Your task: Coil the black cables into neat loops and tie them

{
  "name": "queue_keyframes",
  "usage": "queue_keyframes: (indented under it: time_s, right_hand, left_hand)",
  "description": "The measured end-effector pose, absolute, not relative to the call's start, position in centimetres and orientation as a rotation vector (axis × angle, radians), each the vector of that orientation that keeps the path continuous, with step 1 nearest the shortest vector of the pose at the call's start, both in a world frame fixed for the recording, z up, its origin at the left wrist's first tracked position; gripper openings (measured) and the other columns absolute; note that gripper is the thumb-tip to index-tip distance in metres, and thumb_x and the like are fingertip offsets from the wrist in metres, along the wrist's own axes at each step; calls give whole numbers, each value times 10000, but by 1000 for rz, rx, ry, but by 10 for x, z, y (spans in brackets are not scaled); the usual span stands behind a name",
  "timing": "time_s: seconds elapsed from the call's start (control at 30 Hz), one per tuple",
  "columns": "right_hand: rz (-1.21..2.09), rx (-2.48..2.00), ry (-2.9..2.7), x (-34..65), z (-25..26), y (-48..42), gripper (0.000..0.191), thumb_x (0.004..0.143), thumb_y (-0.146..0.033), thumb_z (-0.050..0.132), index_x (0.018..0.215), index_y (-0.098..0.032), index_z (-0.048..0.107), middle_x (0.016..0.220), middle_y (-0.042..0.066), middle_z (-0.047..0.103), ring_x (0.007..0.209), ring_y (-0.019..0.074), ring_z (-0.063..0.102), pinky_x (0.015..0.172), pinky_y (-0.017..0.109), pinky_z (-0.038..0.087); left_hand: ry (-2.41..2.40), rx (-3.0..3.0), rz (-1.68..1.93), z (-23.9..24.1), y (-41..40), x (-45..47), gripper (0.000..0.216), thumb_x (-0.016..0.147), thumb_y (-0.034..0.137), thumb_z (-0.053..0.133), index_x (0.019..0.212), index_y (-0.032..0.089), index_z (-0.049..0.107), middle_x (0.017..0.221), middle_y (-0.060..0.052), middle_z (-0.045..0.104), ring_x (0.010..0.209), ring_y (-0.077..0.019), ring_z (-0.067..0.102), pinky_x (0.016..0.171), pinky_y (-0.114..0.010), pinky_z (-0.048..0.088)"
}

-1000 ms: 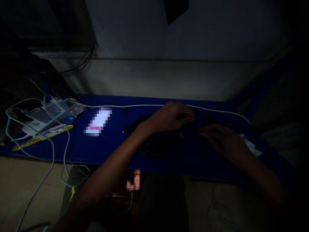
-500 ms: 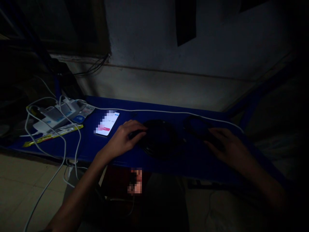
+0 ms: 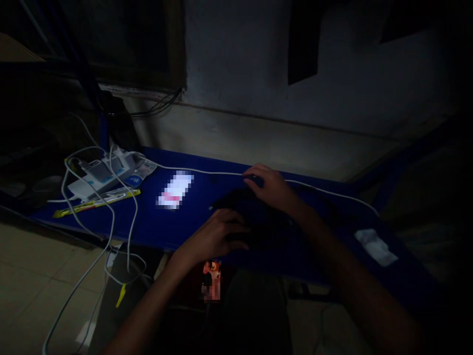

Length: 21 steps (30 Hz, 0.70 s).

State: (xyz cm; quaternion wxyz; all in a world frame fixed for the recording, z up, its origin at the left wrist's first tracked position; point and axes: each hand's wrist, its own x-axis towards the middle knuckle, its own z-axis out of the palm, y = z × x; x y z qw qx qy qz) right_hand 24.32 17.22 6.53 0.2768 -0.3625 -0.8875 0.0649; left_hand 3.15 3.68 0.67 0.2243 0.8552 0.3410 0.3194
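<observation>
A dark coil of black cable (image 3: 264,224) lies on the blue tabletop, its outline hard to make out in the dim light. My left hand (image 3: 221,234) is curled round the coil's near left side, thumb and fingers closing on it. Above the far side of the coil, my right hand (image 3: 271,190) pinches a black length of the same cable between thumb and fingers. A small pale tip (image 3: 211,208), perhaps a connector, shows left of the coil, just above my left hand.
To the left lie a lit phone (image 3: 175,190), a white power strip (image 3: 96,180) with tangled white cords, and a yellow wrapper strip (image 3: 98,203). A white cord (image 3: 221,173) runs along the back edge. Crumpled white tissue (image 3: 376,247) sits at right.
My right hand has moved left and away from me, from the table's right side to over the coil. My left hand has shifted right and nearer. The tissue now shows.
</observation>
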Motion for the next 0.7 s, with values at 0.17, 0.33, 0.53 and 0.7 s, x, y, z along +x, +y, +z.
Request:
queue_keyframes:
  time_s: [0.17,0.33,0.53,0.7]
  right_hand:
    - [479,-1128,-2382,181,31,257,151,897,-197,753,1035,-206,814,1064,95,802,904,238,747,887,385,589]
    - [623,-974,-2474,156,15,297,211,820,-228,848,1027,-265,846,1058,53,821,960,250,748,894,377,574]
    - [518,-856,-2493,152,9,299,67,871,-248,778,862,-277,838,955,41,804,944,246,737,928,403,554]
    - [493,-792,-2297,169,30,275,83,907,-338,762,881,-284,819,996,41,799,970,245,729,917,419,564]
  left_hand:
    - [973,2303,932,8,35,28,348,908,403,814,1213,240,772,1219,-66,714,1172,-240,645,1077,-409,468]
    - [1010,2243,980,9,36,25,259,909,390,816,1101,218,797,1157,-68,729,1144,-240,658,1061,-405,472]
    - [999,2219,980,9,37,23,284,894,386,832,1124,223,795,1177,-64,728,1165,-234,651,1075,-399,468]
    - [1002,2210,982,9,38,23,288,881,362,848,1127,225,789,1194,-65,730,1179,-240,653,1082,-411,468]
